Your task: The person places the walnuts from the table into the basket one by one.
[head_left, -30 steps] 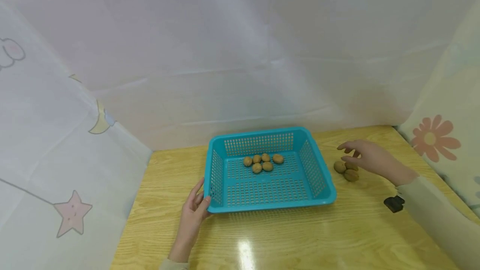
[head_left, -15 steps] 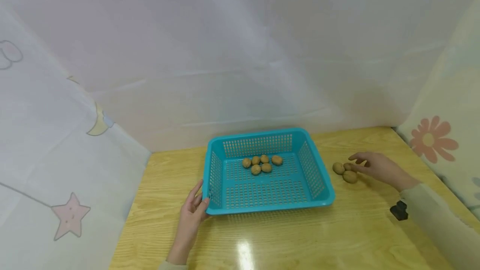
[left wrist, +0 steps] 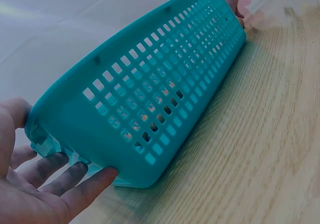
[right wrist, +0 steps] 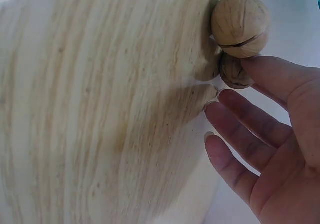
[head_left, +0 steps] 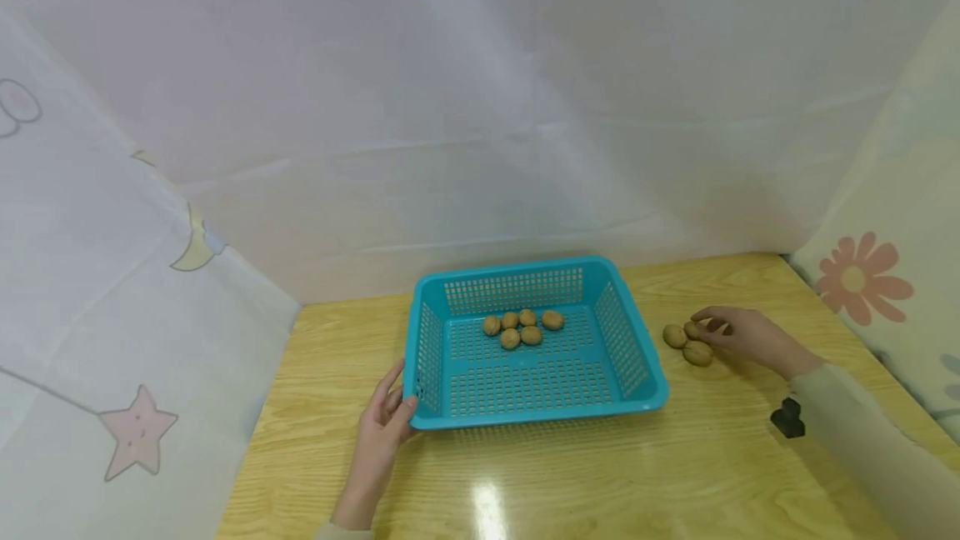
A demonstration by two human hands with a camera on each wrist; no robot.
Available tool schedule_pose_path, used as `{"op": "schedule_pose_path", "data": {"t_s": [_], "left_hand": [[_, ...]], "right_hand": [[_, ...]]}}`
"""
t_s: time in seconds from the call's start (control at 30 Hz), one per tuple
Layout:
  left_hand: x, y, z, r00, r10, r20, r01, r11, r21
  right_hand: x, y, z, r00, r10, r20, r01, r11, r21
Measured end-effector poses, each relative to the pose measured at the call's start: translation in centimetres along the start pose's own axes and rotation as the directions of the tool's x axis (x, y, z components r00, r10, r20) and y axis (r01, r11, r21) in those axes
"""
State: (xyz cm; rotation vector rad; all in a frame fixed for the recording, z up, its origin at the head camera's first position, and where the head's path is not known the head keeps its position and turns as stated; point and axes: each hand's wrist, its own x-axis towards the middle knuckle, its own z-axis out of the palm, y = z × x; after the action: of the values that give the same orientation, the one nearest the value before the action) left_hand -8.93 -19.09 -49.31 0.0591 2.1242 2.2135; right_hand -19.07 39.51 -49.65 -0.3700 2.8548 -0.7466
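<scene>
A blue plastic basket (head_left: 525, 419) with perforated walls stands on the table, several walnuts (head_left: 531, 336) lying on its floor. My left hand (head_left: 378, 432) grips the basket's near left corner, thumb on the rim. In the left wrist view its fingers (left wrist: 95, 186) bear against the outside wall. To the right of the basket lies a small group of walnuts. My right hand (head_left: 757, 340) pinches the farther walnut (head_left: 693, 329) of that group between thumb and index finger; the index finger is mostly hidden in the right wrist view. Another walnut (right wrist: 241, 24) lies right beside the thumb.
The wooden table (head_left: 585, 482) backs onto a pale cloth (head_left: 450, 148) with printed side panels. A small black object (head_left: 787, 418) shows at the right sleeve.
My right hand has come down from above the small group, and its thumb and index finger have closed on the farther walnut. The left hand keeps its grip on the basket.
</scene>
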Motion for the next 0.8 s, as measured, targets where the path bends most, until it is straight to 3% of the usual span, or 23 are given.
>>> {"op": "schedule_pose_path", "data": {"t_s": [0.2,0.47,0.8], "left_hand": [[-0.2,0.0,0.0,1.000,-0.015,-0.006,0.015,1.000,0.010],[-0.3,0.3,0.1,0.999,-0.030,-0.020,0.030,1.000,0.004],[-0.2,0.2,0.2,0.999,-0.029,-0.031,0.029,1.000,-0.006]], "right_hand": [[-0.2,-0.5,0.1,1.000,0.022,0.002,-0.022,1.000,0.007],[-0.4,-1.5,-0.8,0.998,-0.036,-0.054,0.034,0.999,-0.025],[0.0,-5.7,-3.0,0.991,-0.105,-0.087,0.098,0.992,-0.074]]}}
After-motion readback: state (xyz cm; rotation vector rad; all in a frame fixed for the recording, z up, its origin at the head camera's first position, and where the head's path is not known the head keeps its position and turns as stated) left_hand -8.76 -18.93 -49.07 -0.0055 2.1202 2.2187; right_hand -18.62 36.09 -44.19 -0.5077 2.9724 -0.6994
